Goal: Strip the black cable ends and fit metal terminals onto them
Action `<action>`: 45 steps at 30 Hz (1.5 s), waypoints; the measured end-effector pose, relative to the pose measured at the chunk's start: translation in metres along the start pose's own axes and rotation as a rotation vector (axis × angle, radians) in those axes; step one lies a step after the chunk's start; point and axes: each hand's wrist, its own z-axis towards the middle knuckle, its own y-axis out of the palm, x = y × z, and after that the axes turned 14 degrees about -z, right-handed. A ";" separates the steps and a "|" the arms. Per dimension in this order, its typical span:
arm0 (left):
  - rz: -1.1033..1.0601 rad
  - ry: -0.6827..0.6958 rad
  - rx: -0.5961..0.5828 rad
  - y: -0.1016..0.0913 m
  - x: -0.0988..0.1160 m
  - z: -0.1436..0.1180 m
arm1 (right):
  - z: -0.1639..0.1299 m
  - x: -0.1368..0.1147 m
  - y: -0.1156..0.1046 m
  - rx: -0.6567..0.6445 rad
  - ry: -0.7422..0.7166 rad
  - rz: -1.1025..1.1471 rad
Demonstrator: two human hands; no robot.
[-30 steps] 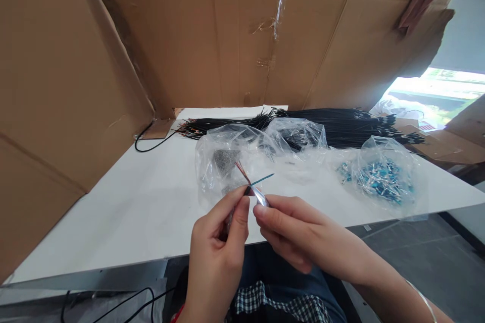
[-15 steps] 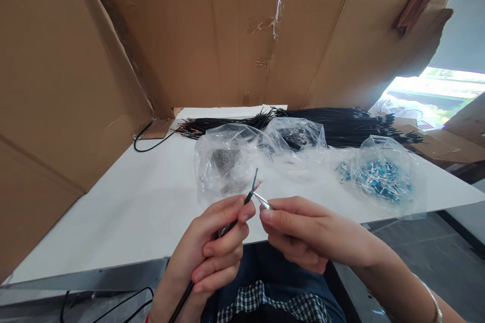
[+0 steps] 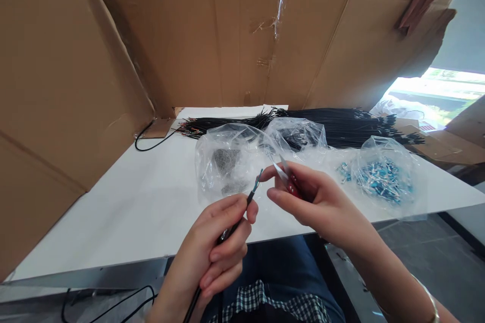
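My left hand (image 3: 217, 242) is closed around a black cable (image 3: 228, 231), whose stripped end points up and to the right between thumb and forefinger. A thin blue-green wire (image 3: 258, 179) sticks out of the black jacket. Beside it, my right hand (image 3: 308, 192) holds small red-handled snips (image 3: 291, 185) against the palm, their two pointed blades apart and facing up-left. My right index fingertip is at the bare wire; whether it touches is hard to tell. The right thumb is stretched out below, apart from the cable.
On the white table (image 3: 125, 212) lie clear plastic bags (image 3: 206, 161), a bag of small blue-and-silver parts (image 3: 386, 179), and bundles of black cables (image 3: 337, 123) along the back. Cardboard walls (image 3: 182, 40) enclose the back and left. A loose cable (image 3: 142, 150) curls at the back left.
My right hand has risen, and the snips have swung from the jacket's end back into the palm with blades spread. The reddish strands beside the blue wire no longer show.
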 end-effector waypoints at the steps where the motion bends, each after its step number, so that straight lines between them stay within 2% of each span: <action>1: 0.027 0.005 0.006 0.000 -0.001 0.000 | 0.002 0.000 0.001 -0.015 -0.001 0.001; 6: 0.110 -0.001 0.013 0.000 0.000 0.000 | 0.009 0.007 0.001 -0.061 -0.041 0.008; 13: 0.026 -0.088 -0.020 -0.003 0.003 0.001 | 0.014 0.008 -0.004 -0.146 -0.103 0.039; 18: 0.121 -0.031 0.034 0.002 0.000 0.000 | 0.014 0.007 -0.001 -0.084 -0.068 -0.016; 20: 0.259 0.054 0.108 0.007 -0.005 -0.001 | 0.013 0.008 0.003 -0.035 -0.041 0.000; 22: 0.483 0.205 0.237 0.011 -0.011 -0.001 | 0.012 0.008 0.008 0.009 -0.030 0.033; 24: 0.765 0.420 0.369 0.012 -0.019 -0.001 | 0.011 0.008 0.013 0.060 -0.028 0.071; 26: 1.020 0.651 0.447 0.010 -0.027 0.001 | 0.010 0.007 0.017 0.095 -0.009 0.139; 28: 1.194 0.834 0.472 0.006 -0.033 0.002 | 0.010 0.007 0.020 0.096 0.037 0.240; 30: 1.318 0.957 0.489 0.002 -0.037 0.004 | 0.010 0.009 0.022 0.080 0.083 0.339; 35: 1.518 1.080 0.488 0.000 -0.041 0.008 | 0.015 0.020 0.020 0.051 0.107 0.503; 37: 1.495 1.070 0.465 0.003 -0.040 0.010 | 0.018 0.024 0.017 0.033 0.100 0.516; 39: 1.367 0.981 0.481 0.008 -0.037 0.011 | 0.019 0.026 0.013 0.005 0.087 0.475; 42: 0.998 0.662 0.467 0.013 -0.030 0.010 | 0.018 0.023 0.006 -0.029 0.061 0.323; 45: 0.613 0.331 0.315 0.013 -0.019 0.006 | 0.015 0.019 0.002 -0.067 0.026 0.242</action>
